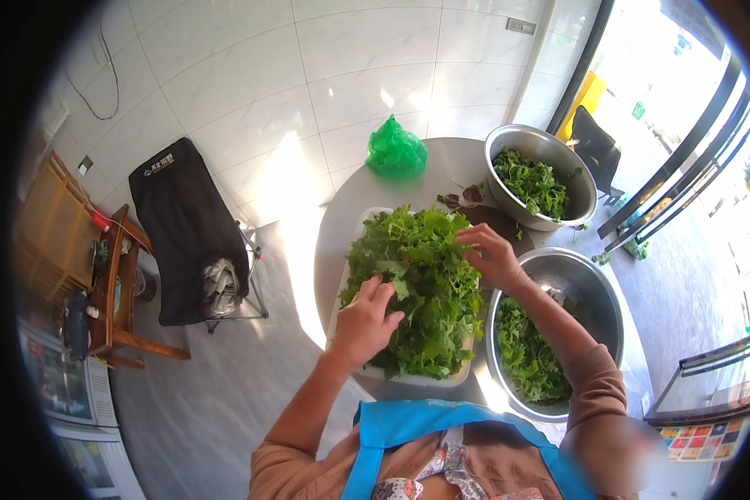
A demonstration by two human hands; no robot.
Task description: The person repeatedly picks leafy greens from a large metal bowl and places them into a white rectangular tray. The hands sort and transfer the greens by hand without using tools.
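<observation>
A large heap of leafy greens (431, 300) fills a white plastic tray (456, 379) on the round table. My left hand (370, 322) rests on the near left part of the heap, its fingertips at a leaf; whether it pinches the leaf is unclear. At the heap's upper right edge is my right hand (492, 255), fingers bent and slightly apart, with no leaf plainly held. To the right of the tray, a steel basin (603, 300) holds more greens (528, 359), partly hidden by my right forearm. Behind it, a second steel bowl (578, 194) contains greens (531, 184).
A green plastic bag (397, 150) stands at the table's back edge (450, 147). Dark reddish leaves (473, 192) lie near the rear bowl. Left of the table are a black folding cot or chair (187, 231) and a wooden stand (122, 281). A tiled wall rises behind.
</observation>
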